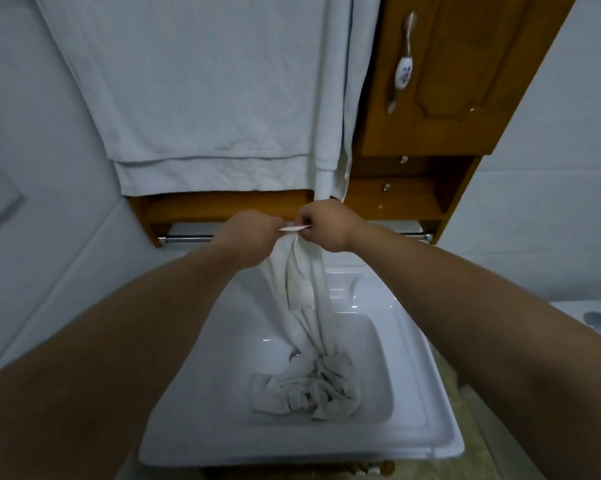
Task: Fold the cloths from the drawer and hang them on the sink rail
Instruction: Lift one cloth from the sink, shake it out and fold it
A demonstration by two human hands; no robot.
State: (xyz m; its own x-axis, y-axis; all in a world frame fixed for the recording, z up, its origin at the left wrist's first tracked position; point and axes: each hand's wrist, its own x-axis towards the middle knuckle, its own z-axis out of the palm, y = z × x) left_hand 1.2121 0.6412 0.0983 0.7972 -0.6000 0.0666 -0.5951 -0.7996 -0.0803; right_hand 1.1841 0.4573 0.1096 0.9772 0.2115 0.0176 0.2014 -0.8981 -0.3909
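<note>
over sink, cloth (bunched) below grip

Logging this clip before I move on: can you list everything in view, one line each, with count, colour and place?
cloth: one, white, held up at its top edge, lower end bunched in the sink
towels: at least two, white, hanging flat above the rail
rail: one, chrome, under the wooden shelf, partly hidden by the hands
sink: one, white, below the rail
cabinet: one, brown wood, upper right
handle: one, metal with a white and blue centre, on the cabinet door
left hand: one, fingers pinching the cloth's top edge
right hand: one, pinching the same edge, close beside the left
</note>
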